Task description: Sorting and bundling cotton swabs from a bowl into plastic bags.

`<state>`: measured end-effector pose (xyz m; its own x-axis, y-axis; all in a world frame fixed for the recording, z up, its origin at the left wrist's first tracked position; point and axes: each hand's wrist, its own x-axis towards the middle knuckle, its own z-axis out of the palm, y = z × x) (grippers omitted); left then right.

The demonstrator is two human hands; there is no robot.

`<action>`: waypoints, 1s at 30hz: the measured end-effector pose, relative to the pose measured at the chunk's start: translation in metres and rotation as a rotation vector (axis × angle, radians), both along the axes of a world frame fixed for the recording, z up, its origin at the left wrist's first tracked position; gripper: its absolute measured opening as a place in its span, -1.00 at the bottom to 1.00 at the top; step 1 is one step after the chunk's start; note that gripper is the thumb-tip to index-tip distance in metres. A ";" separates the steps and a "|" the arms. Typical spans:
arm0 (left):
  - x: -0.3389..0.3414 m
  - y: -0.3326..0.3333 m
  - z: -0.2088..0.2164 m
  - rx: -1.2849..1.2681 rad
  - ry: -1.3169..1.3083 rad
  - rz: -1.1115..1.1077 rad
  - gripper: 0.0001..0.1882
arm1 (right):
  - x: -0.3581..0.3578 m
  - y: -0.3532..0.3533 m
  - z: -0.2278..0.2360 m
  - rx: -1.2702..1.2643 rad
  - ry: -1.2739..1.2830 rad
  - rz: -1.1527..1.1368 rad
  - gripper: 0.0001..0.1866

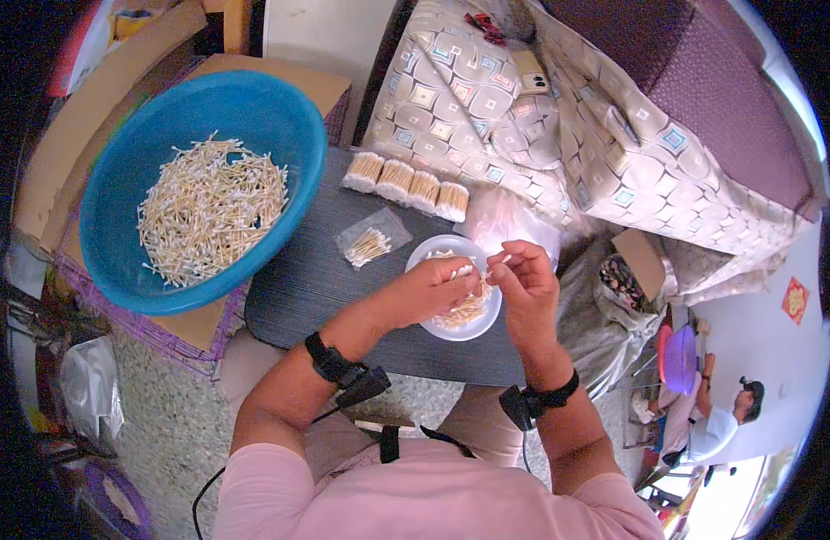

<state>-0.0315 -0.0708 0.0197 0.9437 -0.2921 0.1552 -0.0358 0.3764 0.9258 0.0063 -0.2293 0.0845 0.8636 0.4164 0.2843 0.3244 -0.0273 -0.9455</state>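
Over a white bowl (pixel 457 336) of loose cotton swabs (pixel 467 313), my two hands come close together. My left hand (pixel 435 290) is closed, with white swab tips showing at its thumb and fingers. A cotton swab (pixel 499 262) is pinched between the thumb and fingertips of my right hand (pixel 530 290), beside the bowl's right rim. Left of the bowl lies a small clear plastic bag (pixel 392 225) with a few swabs in it. Behind that, several bundles of cotton swabs (pixel 406 185) stand in a row on the dark table (pixel 298 301).
A big blue basin (pixel 293 126) heaped with loose swabs sits on cardboard at the left. Behind the table is a seat with a patterned cover (pixel 442 90); a phone (pixel 533 83) lies on it. At the far right, another person (pixel 716 432) sits by a purple basin (pixel 679 360).
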 end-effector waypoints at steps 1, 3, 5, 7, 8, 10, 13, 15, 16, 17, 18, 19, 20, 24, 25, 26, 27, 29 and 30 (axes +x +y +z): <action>0.000 0.000 -0.001 -0.024 0.035 -0.078 -0.74 | -0.001 0.001 0.000 0.040 -0.014 0.012 -0.79; -0.001 -0.002 -0.001 -0.084 0.030 -0.091 -0.74 | -0.002 0.001 0.000 0.015 -0.003 0.021 -0.81; -0.002 -0.005 0.002 -0.144 0.029 -0.102 -0.73 | -0.003 0.000 0.000 -0.009 0.012 0.030 -0.82; -0.003 -0.006 0.005 -0.192 0.087 -0.036 -0.72 | -0.004 -0.002 0.000 -0.063 0.069 0.068 -0.84; -0.002 -0.006 0.002 -0.195 0.093 -0.036 -0.72 | -0.002 -0.003 -0.001 -0.065 0.074 0.067 -0.84; 0.001 -0.004 -0.004 -0.194 0.074 -0.054 -0.72 | 0.005 -0.004 -0.005 -0.289 -0.293 0.091 -0.85; 0.002 0.004 -0.002 -0.086 0.044 -0.010 -0.72 | 0.007 -0.004 0.003 -0.356 -0.262 0.077 -0.84; 0.002 0.011 0.004 -0.130 0.064 0.030 -0.71 | 0.016 -0.010 0.007 -0.446 -0.302 0.021 -0.84; 0.001 0.015 0.006 -0.171 0.083 0.080 -0.70 | 0.021 -0.014 0.009 -0.532 -0.344 -0.025 -0.84; 0.003 0.015 0.007 -0.121 0.032 0.175 -0.62 | 0.030 -0.021 0.002 -0.562 -0.303 -0.011 -0.82; 0.003 0.018 0.007 -0.121 0.034 0.171 -0.62 | 0.035 -0.028 -0.001 -0.563 -0.301 -0.013 -0.82; 0.003 0.022 0.008 -0.143 0.041 0.186 -0.62 | 0.040 -0.033 -0.004 -0.710 -0.308 0.010 -0.81; 0.004 0.025 0.009 -0.164 0.049 0.201 -0.62 | 0.044 -0.037 -0.008 -0.856 -0.314 0.034 -0.80; 0.009 0.025 0.003 -0.220 0.074 0.201 -0.62 | 0.053 -0.046 -0.030 -0.950 -0.431 0.074 -0.80; 0.010 0.025 0.002 -0.238 0.089 0.211 -0.63 | 0.053 -0.042 -0.033 -1.016 -0.481 0.082 -0.82; 0.010 0.025 0.001 -0.257 0.105 0.220 -0.64 | 0.053 -0.040 -0.036 -1.081 -0.531 0.090 -0.84; 0.011 0.024 -0.001 -0.255 0.107 0.219 -0.64 | 0.055 -0.039 -0.039 -1.080 -0.528 0.089 -0.84; 0.013 0.024 -0.004 -0.220 0.102 0.211 -0.65 | 0.058 -0.038 -0.045 -1.177 -0.548 0.092 -0.87; 0.013 0.023 -0.005 -0.219 0.103 0.210 -0.65 | 0.059 -0.037 -0.046 -1.177 -0.546 0.091 -0.87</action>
